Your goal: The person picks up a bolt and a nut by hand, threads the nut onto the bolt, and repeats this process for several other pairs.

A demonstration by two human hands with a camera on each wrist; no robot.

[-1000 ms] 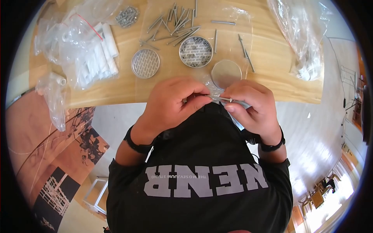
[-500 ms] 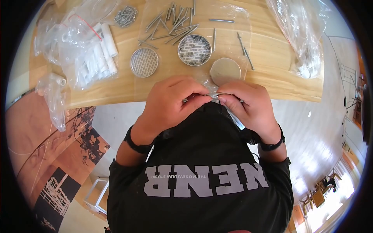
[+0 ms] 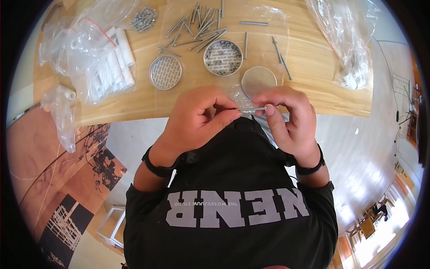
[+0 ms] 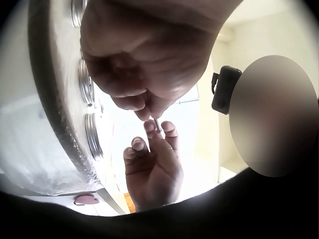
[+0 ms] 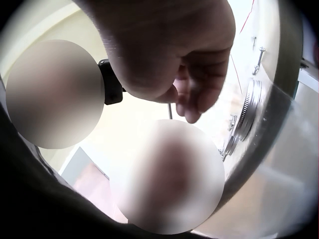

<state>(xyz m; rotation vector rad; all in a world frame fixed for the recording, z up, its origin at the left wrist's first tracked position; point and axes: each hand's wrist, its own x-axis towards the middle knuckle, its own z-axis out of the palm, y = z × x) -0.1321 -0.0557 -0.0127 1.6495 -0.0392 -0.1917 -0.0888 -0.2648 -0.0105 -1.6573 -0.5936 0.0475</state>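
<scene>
My left hand (image 3: 201, 119) pinches one end of a thin metal bolt (image 3: 253, 109) between thumb and fingers, above the table's front edge. The bolt lies nearly level and points towards my right hand (image 3: 291, 119). Its head lies right at my right thumb, while the right index finger is blurred and raised off the shank. From the left wrist view, the right fingers stand spread around the bolt's head end. The far end is hidden in the left fingertips. Just beyond the hands, a round tin (image 3: 224, 58) holds several small nuts, beside a flat round lid (image 3: 259, 83).
Another round lid (image 3: 165, 72) sits left of the tin. Loose bolts (image 3: 204, 22) lie scattered behind it, a few more to the right. Bagged white tubes (image 3: 117, 67) occupy the left, with a bag of small metal parts (image 3: 144, 19) behind; another clear bag (image 3: 347, 40) is right.
My right fingers close on the bolt's head half a second ago, then part, with the index finger lifted off and the head showing again. The left hand keeps its pinch in nearly the same place.
</scene>
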